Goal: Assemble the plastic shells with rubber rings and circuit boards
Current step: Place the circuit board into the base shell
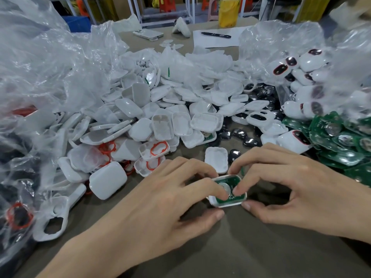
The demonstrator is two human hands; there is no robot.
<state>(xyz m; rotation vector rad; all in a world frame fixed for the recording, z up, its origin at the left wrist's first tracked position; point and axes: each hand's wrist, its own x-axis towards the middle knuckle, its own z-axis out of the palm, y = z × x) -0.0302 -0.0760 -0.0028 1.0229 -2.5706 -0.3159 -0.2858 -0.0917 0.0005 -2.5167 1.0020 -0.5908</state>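
Observation:
A white plastic shell [226, 203] lies on the table in front of me with a green circuit board [232, 181] and its round coin cell seated inside. My left hand [160, 197] grips the shell's left side, thumb below and fingertips pressing on the board. My right hand [291, 187] holds the right side, index fingertip on the board and thumb at the shell's lower edge. An open white shell [216, 159] lies just behind. Shells with orange rubber rings [158, 149] sit to the left.
A big heap of white shells [160, 109] fills the middle. Green boards [341, 141] pile at the right, black oval parts [241, 135] lie between. Clear plastic bags [40, 77] rise at left and right. A phone [148, 34], paper and pen [215, 35] lie far back.

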